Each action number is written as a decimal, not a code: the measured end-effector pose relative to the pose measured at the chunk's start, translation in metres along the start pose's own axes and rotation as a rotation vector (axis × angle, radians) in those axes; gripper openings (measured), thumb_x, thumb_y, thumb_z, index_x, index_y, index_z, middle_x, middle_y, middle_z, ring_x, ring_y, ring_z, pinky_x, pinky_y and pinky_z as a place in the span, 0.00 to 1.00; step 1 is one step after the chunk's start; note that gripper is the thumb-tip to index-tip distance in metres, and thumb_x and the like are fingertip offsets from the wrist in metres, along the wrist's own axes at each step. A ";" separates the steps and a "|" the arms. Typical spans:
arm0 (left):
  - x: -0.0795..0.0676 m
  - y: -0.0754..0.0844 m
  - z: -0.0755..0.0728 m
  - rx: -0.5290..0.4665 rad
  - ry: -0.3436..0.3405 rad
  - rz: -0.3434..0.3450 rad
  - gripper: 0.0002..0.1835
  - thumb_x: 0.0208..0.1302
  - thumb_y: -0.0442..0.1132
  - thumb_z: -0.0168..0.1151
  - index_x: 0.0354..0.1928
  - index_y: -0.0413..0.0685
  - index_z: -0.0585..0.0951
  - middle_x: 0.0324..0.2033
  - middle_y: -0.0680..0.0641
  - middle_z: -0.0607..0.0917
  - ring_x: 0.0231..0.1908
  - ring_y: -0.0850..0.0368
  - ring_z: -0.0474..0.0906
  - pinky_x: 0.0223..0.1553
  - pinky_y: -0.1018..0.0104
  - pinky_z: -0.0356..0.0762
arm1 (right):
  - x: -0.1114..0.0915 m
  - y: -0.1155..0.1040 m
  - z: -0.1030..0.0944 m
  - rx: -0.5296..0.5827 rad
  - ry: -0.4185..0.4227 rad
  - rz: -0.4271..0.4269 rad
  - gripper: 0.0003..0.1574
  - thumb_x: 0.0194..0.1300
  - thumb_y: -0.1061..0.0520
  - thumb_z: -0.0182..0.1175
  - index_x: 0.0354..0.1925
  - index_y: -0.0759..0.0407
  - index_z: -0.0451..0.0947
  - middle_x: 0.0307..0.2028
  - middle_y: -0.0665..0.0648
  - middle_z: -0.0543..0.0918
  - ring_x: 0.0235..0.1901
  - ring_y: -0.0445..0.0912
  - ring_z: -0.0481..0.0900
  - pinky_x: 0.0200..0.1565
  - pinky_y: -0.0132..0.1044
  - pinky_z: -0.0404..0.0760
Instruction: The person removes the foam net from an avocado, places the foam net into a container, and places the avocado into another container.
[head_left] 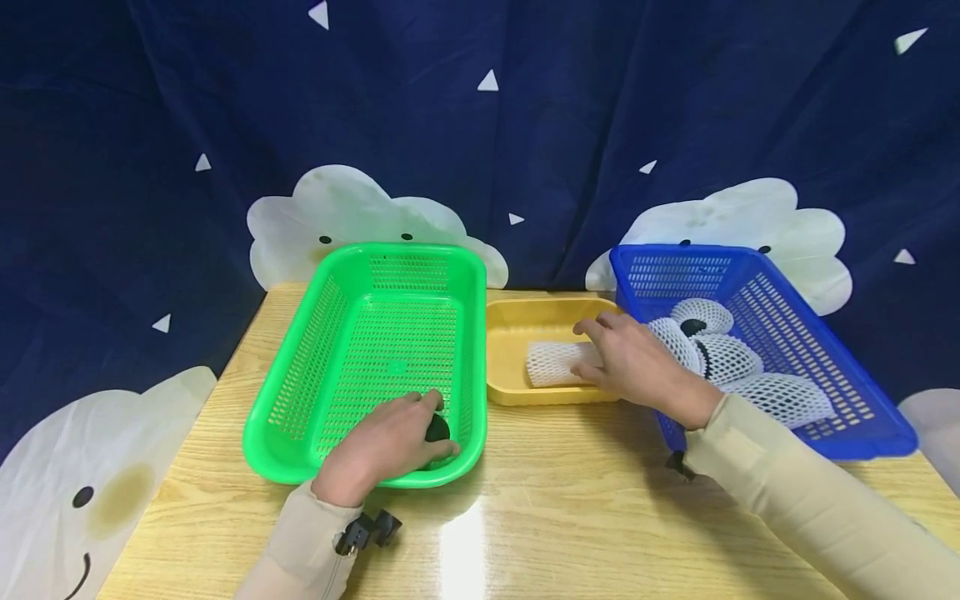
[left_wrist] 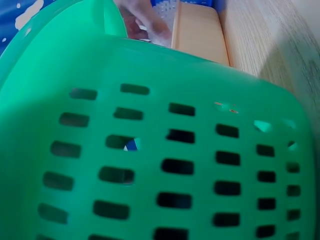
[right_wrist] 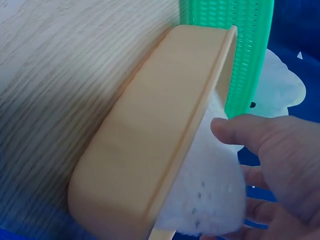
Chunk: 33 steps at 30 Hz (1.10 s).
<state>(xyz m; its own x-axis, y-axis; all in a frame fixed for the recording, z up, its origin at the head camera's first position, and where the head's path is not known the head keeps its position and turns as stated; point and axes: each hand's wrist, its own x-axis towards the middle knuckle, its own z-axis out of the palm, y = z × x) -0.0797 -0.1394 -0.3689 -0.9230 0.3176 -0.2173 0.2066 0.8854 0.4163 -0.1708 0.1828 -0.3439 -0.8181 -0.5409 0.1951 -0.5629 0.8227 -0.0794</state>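
Observation:
In the head view, my left hand point(head_left: 393, 442) reaches into the near right corner of the green basket point(head_left: 255, 417). Its fingers and thumb are around a dark, rounded object point(head_left: 437, 427), mostly hidden by the hand. My right hand point(head_left: 630, 354) is over the right end of the yellow tray point(head_left: 506, 392), beside a white foam net sleeve point(head_left: 551, 364) lying there. In the right wrist view, the thumb is at the upper edge of the sleeve point(right_wrist: 205, 185) and the other fingers are spread apart along its far side. Green basket wall point(left_wrist: 150, 70) fills most of the left wrist view.
On the right, a blue basket point(head_left: 840, 358) holds several white foam-netted items point(head_left: 780, 396), some showing dark parts. All three containers stand on a wooden table point(head_left: 540, 500). Behind them hangs a dark blue curtain point(head_left: 420, 100) with cloud prints.

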 end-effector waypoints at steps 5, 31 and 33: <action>0.000 0.000 0.000 0.039 0.017 -0.010 0.36 0.63 0.60 0.70 0.63 0.43 0.76 0.50 0.43 0.84 0.49 0.46 0.83 0.52 0.47 0.82 | -0.003 0.002 -0.004 -0.009 -0.005 0.034 0.30 0.63 0.47 0.72 0.56 0.64 0.80 0.49 0.65 0.83 0.47 0.63 0.82 0.44 0.57 0.82; -0.007 0.004 -0.009 0.107 0.296 0.069 0.26 0.67 0.56 0.67 0.58 0.45 0.80 0.46 0.45 0.87 0.42 0.46 0.85 0.35 0.53 0.83 | -0.040 0.023 -0.032 0.010 0.041 0.138 0.27 0.67 0.47 0.67 0.56 0.63 0.82 0.45 0.64 0.83 0.40 0.55 0.80 0.40 0.52 0.80; -0.008 0.005 -0.009 0.104 0.344 0.094 0.25 0.67 0.54 0.67 0.57 0.44 0.81 0.48 0.44 0.87 0.45 0.44 0.85 0.40 0.51 0.83 | -0.044 0.027 -0.033 0.013 0.053 0.134 0.25 0.66 0.49 0.68 0.55 0.63 0.82 0.44 0.64 0.83 0.40 0.55 0.80 0.40 0.51 0.80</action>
<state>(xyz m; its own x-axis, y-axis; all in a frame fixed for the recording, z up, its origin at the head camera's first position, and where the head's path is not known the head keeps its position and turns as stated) -0.0744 -0.1406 -0.3567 -0.9500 0.2819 0.1344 0.3110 0.8933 0.3246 -0.1462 0.2341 -0.3221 -0.8789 -0.4161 0.2332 -0.4507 0.8845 -0.1205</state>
